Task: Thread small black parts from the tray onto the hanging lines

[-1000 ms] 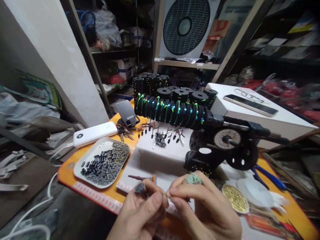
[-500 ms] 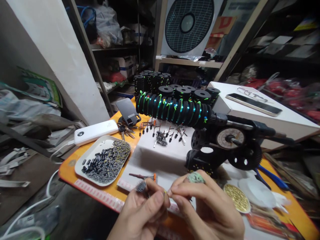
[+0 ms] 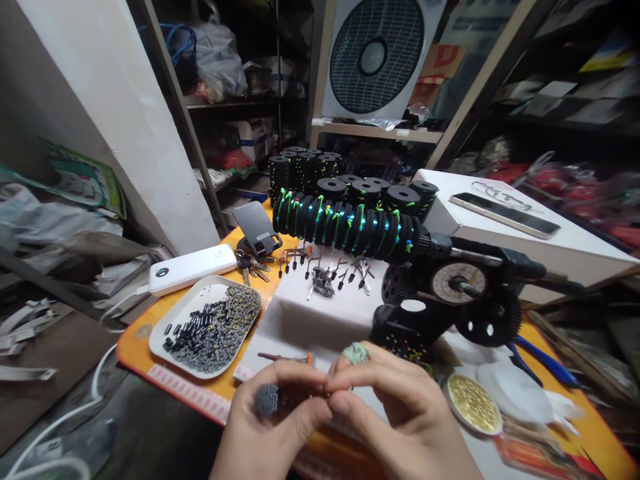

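My left hand (image 3: 283, 417) is closed, with a small bundle of thin grey-tipped pieces (image 3: 267, 400) tucked inside its curled fingers. My right hand (image 3: 400, 413) pinches with thumb and forefinger, a green patch (image 3: 356, 353) wrapped round one finger. The fingertips of both hands meet over the near table edge; whatever tiny thing is between them is hidden. Just beyond them, a thin brown stick with an orange end (image 3: 283, 357) lies on the white sheet (image 3: 305, 327).
Left stands a white tray (image 3: 160, 333) of small grey and black pieces. A black winder with wrapped spools (image 3: 345, 227) reaches over the table. To the right are a dish of gold bits (image 3: 473, 403) and blue-handled pliers (image 3: 547, 360). Behind sit a power bank (image 3: 193, 269), keys (image 3: 253, 265) and a phone (image 3: 505, 215).
Both thumbs and forefingers have come closer together at the tips. The yellowish bit seen at the left fingertips is now hidden, and the grey bundle sits slightly lower and further left.
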Action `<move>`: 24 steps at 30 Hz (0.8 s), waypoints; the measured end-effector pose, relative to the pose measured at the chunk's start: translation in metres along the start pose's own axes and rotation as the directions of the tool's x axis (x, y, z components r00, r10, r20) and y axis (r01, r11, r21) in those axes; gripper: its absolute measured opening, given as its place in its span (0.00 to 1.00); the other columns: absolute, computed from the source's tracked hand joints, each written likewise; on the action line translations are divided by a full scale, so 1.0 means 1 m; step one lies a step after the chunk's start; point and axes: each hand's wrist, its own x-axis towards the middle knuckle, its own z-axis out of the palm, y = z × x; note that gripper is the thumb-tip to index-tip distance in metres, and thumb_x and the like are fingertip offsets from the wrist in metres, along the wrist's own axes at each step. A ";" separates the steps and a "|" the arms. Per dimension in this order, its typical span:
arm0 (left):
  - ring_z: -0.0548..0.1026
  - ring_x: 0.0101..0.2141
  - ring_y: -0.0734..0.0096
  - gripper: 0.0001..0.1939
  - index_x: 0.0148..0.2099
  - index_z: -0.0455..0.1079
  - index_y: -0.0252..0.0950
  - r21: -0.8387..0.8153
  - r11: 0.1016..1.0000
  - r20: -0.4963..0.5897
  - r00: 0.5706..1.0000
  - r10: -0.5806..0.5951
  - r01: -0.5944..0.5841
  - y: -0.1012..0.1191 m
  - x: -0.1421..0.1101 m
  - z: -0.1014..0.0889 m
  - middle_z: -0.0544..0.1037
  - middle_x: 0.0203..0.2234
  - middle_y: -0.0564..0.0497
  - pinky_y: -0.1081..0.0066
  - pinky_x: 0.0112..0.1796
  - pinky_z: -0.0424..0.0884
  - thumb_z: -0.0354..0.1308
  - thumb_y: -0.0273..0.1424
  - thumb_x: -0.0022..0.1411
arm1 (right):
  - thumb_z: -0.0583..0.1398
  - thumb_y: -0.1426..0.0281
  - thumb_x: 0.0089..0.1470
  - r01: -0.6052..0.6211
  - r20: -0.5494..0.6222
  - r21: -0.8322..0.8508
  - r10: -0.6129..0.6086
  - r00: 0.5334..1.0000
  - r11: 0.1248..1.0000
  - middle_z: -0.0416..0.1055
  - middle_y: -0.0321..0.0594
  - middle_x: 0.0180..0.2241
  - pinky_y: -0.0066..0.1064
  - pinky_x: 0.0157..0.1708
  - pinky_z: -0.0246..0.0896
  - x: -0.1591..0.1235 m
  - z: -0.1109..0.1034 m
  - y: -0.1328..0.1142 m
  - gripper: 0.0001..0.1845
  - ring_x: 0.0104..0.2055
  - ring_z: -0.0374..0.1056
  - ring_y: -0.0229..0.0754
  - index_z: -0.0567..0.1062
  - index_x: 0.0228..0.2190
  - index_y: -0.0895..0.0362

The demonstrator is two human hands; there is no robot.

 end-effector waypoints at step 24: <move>0.72 0.32 0.70 0.10 0.25 0.80 0.41 -0.026 0.974 0.146 0.963 0.228 -0.227 0.006 0.012 0.010 0.72 0.31 0.51 0.75 0.35 0.69 0.72 0.38 0.52 | 0.62 0.71 0.60 0.007 -0.046 0.070 -0.004 0.999 0.998 0.75 0.33 0.31 0.26 0.37 0.69 0.000 0.001 0.001 0.05 0.34 0.73 0.36 0.78 0.32 0.51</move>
